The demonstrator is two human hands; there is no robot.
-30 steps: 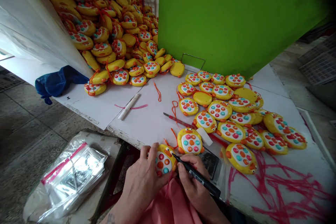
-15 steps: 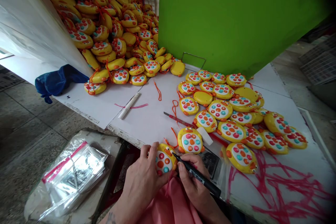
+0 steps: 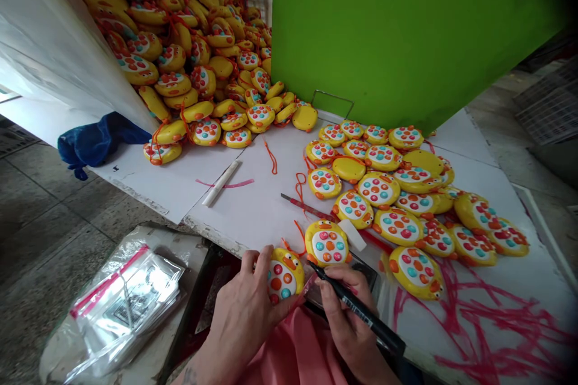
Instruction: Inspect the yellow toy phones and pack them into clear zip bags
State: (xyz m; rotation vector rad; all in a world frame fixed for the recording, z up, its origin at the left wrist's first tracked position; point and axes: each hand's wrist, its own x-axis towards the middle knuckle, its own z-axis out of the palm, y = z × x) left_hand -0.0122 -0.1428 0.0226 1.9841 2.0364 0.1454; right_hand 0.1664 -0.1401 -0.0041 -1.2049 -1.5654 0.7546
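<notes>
My left hand (image 3: 246,307) is closed around a yellow duck-shaped toy (image 3: 280,283) at the table's front edge. The toy's white face with coloured round buttons points up, and its eyes and orange beak lie toward the upper right. Between the thumb and fingers of my right hand (image 3: 350,307) is a black marker (image 3: 361,310). Its dark tip sits just right of the held toy, apart from it. Another duck toy (image 3: 327,243) lies flat right beyond the marker tip. An orange cord loop (image 3: 295,242) lies between the two toys.
Several duck toys (image 3: 397,222) cover the right side of the table, beside a green panel (image 3: 397,36). A big heap of them (image 3: 180,54) rises at back left. A craft knife (image 3: 307,207), white eraser-like block (image 3: 352,234), white stick (image 3: 221,183), blue cloth (image 3: 99,138) and plastic bags (image 3: 130,307) lie around.
The marker tip has moved off the held toy's eye, down and to the right, along with my right hand. My left hand and its toy stay nearly in place.
</notes>
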